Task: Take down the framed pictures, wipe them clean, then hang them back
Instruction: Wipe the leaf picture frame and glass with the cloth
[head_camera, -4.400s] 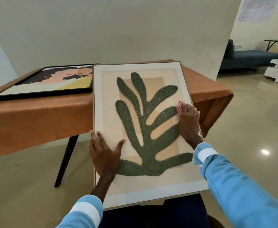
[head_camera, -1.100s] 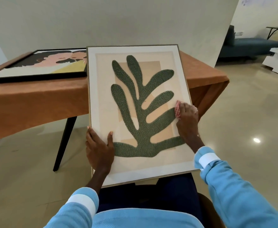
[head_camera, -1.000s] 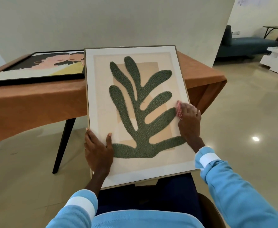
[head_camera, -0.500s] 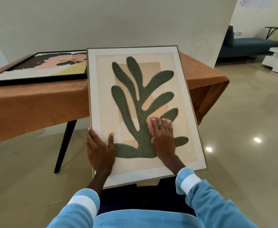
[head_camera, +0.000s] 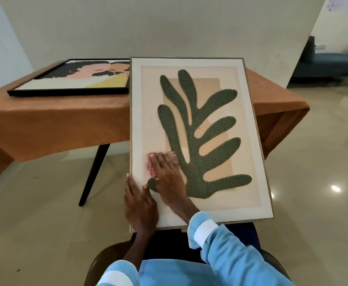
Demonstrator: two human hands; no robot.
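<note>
Fingers of the right hand: straight, held together, pressed flat on a pink checked cloth. The cloth is mostly covered and shows only at the fingertips and along the hand's left side.

Cloth position: on the left part of the leaf picture, over the pale mat, just left of the green leaf's stem.

Left hand: on the near left corner of the same frame. Its fingers lie fairly straight and close together along the left edge, with the thumb on the front face, touching the leaf's lowest left tip. They do not wrap behind the frame, as far as can be seen. The two hands are touching or nearly so.

Leaf picture: tilted, with its near edge over the person's lap. Its far part crosses the near edge of the table; contact there cannot be told.

Portrait picture: black frame, lying flat on the table's brown cloth, left of the leaf picture, with its right end hidden behind it.

Surroundings: a blue sofa at far right and a dark chair seat under the person. Both sleeves are light blue with white cuffs.
</note>
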